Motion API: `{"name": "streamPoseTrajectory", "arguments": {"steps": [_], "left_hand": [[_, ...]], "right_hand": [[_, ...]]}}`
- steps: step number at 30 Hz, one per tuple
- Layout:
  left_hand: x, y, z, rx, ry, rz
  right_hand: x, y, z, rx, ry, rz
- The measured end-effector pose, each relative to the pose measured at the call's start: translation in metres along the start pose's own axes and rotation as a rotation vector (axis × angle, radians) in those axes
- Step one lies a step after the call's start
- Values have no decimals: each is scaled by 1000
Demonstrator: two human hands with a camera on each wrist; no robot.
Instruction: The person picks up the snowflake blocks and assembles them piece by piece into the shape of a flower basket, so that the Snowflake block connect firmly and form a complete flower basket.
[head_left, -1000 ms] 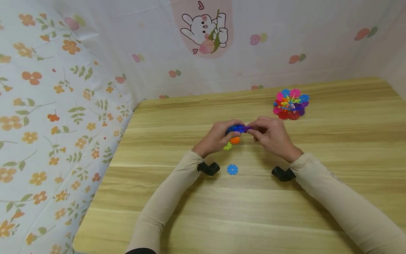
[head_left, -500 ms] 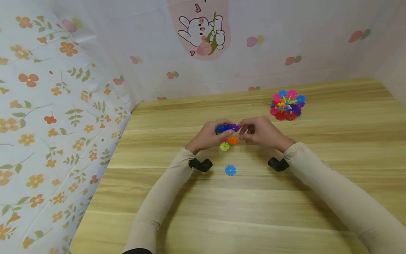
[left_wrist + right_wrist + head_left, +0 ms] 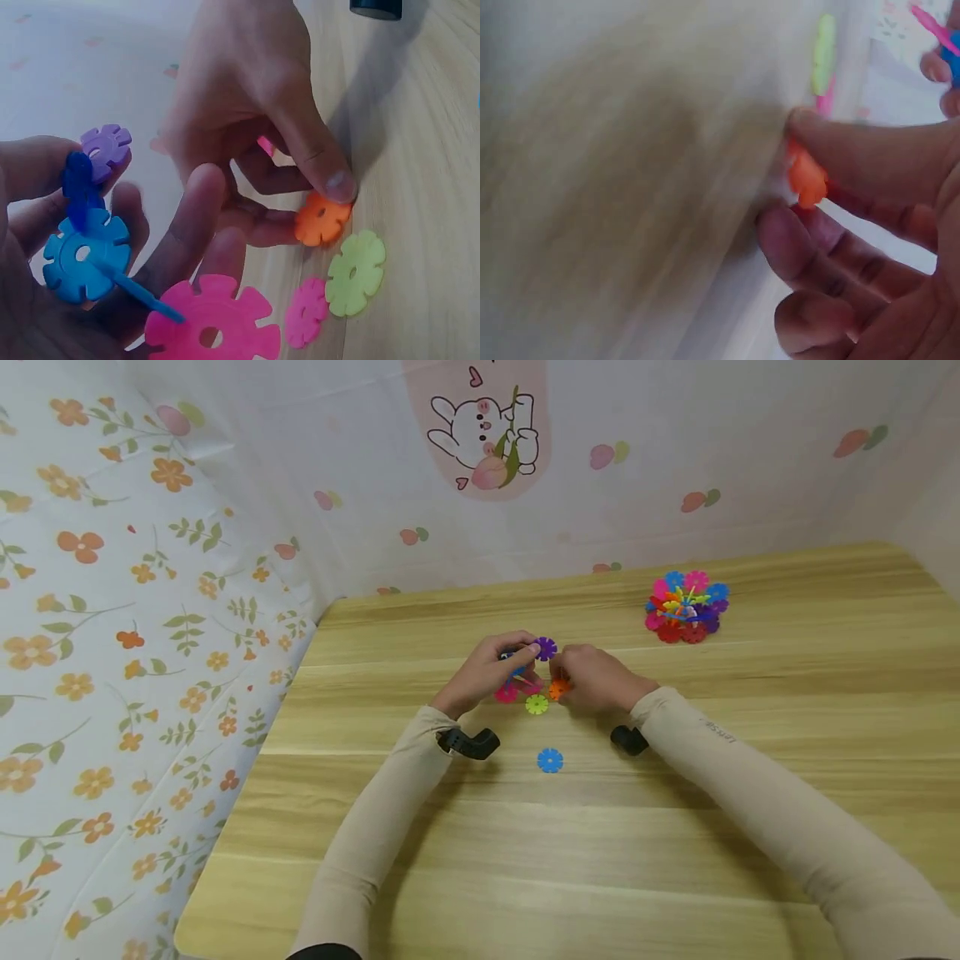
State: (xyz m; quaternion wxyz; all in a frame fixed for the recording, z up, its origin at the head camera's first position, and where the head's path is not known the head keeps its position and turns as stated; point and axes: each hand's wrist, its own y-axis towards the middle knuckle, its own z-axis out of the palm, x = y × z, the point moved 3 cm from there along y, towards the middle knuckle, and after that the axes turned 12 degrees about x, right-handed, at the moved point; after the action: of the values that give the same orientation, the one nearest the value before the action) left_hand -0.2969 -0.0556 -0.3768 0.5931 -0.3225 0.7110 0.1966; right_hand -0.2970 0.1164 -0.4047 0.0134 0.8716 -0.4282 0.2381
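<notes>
My left hand [image 3: 487, 670] grips a joined string of notched plastic snowflake discs. In the left wrist view it runs from a purple disc [image 3: 106, 150] through a dark blue disc [image 3: 79, 187] and a lighter blue disc [image 3: 69, 262] to a pink disc [image 3: 225, 319]. Just right of it, low at the table, my right hand [image 3: 596, 678] pinches an orange disc [image 3: 319, 217] between thumb and finger. A yellow-green disc [image 3: 355, 274] and a loose pink disc [image 3: 306, 313] lie beside the orange one. My left fingers cover part of the string.
Nearer me on the wooden table [image 3: 480, 860] lies a single blue disc [image 3: 550, 761]. A round, many-coloured cluster of joined discs [image 3: 686, 607] stands at the back right. Patterned cloth [image 3: 600, 510] hangs behind the table.
The right hand has let go of the purple disc on the string and come down to the orange disc. My left hand has tilted the string, so its pink end shows.
</notes>
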Motion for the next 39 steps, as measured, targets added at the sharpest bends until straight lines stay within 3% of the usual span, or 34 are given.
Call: {"name": "streamPoseTrajectory", "arguments": {"steps": [6,14,20,26,31,39], "left_hand": [[-3,2,2,-15,15,-25],[0,7,5,-4,-64,-80],[-2,9,6,-20,-15,-84],[2,12,11,-11,-30,-80],[2,13,14,-15,-69,-61],[-1,14,18,-3,-56,-30]], "right_hand": [[-12,-8,-4,-25,131,-32],[-19,-32,-15,-92,206,1],[-15,-48,-23,-309,262,0],[-6,-58,-25,-586,283,-102],[0,-61,-23,-679,202,-163],[9,-64,-18,-814,47,-271]]}}
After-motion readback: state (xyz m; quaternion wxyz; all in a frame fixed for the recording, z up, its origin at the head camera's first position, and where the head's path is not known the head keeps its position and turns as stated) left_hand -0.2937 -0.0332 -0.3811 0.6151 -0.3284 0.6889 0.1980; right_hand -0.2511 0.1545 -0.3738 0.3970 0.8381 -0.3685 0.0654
